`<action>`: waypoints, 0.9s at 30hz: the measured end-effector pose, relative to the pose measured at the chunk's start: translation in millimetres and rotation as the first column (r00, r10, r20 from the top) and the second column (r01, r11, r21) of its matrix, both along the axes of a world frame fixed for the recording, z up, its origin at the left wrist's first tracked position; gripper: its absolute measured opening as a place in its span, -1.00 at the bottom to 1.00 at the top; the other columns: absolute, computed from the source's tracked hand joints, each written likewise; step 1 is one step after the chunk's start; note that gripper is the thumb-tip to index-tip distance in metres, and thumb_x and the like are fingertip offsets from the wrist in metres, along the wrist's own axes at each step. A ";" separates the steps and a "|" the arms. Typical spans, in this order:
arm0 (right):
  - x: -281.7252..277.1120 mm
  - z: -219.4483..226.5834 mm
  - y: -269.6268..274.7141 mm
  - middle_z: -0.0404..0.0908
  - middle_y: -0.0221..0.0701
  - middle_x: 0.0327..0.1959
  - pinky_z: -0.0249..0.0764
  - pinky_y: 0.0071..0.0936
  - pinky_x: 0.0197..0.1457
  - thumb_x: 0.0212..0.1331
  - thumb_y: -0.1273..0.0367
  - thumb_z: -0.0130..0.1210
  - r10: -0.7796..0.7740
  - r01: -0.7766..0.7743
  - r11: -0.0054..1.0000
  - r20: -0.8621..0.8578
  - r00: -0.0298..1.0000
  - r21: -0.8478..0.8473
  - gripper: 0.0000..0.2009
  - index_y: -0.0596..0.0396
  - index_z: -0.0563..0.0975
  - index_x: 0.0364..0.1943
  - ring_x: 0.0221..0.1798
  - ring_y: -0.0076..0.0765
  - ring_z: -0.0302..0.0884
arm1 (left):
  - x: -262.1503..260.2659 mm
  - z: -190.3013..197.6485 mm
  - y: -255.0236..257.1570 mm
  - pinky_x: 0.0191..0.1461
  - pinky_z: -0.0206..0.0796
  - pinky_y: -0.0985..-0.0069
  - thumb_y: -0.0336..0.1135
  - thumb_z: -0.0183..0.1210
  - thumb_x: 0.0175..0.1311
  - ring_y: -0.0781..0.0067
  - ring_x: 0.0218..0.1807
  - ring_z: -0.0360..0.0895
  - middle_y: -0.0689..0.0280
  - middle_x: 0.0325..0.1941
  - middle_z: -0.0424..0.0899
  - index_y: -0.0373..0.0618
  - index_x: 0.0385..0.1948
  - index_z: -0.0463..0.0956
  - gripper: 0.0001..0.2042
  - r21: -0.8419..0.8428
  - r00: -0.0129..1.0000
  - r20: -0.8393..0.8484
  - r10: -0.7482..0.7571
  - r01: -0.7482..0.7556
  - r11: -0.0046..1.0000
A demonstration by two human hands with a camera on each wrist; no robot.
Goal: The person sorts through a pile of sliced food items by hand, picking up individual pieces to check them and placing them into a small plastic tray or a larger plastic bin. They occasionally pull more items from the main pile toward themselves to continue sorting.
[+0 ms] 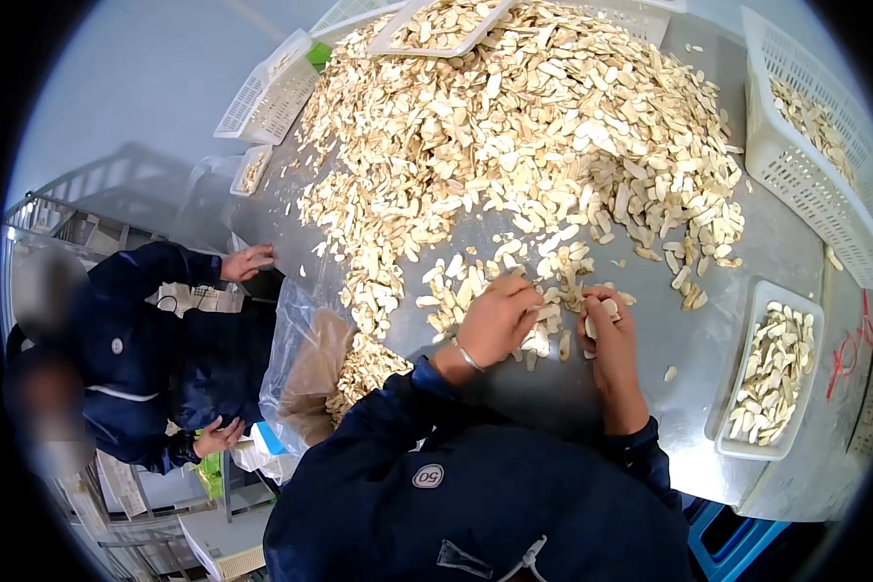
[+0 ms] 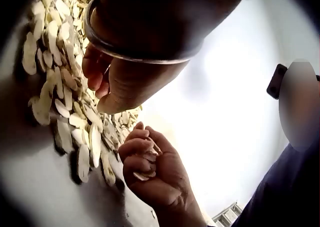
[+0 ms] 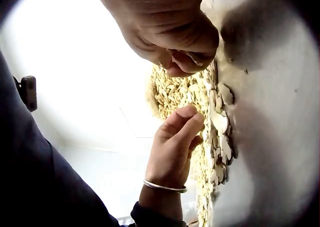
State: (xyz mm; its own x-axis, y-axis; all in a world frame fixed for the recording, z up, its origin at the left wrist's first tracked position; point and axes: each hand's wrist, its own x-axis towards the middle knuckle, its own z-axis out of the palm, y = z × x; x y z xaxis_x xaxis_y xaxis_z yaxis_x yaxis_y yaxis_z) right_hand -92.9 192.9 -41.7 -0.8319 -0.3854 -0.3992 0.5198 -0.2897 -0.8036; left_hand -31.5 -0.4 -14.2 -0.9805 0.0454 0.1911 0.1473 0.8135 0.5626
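Observation:
Pale dried slices (image 1: pixel 553 126) lie in a large heap on the metal table, with a loose patch of slices (image 2: pixel 95 142) nearest the hands. Over this patch is my left hand (image 1: pixel 500 318), a bangle on its wrist; its fingers bend down and thumb and forefinger come close together in the right wrist view (image 3: pixel 172 149). Whether a slice is between them cannot be seen. Just right of it, my right hand (image 1: pixel 613 354) grips several slices, which show between its curled fingers and palm in the left wrist view (image 2: pixel 155 172).
A white tray of slices (image 1: pixel 747 436) sits at the right, below a perforated basket (image 1: pixel 795 165). Another basket (image 1: pixel 262 107) and a small tray are at the upper left. Beside a clear plastic bag (image 1: pixel 296 359), a person in dark clothes (image 1: pixel 194 359) has one hand near the table edge.

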 end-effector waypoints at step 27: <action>11.0 -1.9 -5.7 0.48 -0.66 -0.53 0.15 -0.70 -0.56 0.43 0.27 0.15 0.259 -0.259 0.965 -0.009 0.966 0.035 -0.86 0.02 0.59 -0.18 -0.59 -0.77 0.26 | 1.4 17.1 19.1 -0.16 0.46 0.33 -0.64 0.26 0.04 0.12 -0.16 0.56 0.22 -0.23 0.57 -0.12 -0.08 0.63 -0.65 -0.064 0.966 -0.255 -0.033 0.017 0.998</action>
State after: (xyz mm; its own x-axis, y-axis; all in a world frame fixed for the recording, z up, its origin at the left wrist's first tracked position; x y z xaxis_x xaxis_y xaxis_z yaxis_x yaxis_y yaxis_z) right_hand -81.8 187.2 -43.7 -0.7107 -0.5754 -0.4048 0.5628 -0.1197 -0.8179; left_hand -30.1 18.7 2.9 -0.8977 0.0884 0.4316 0.3006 0.8391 0.4534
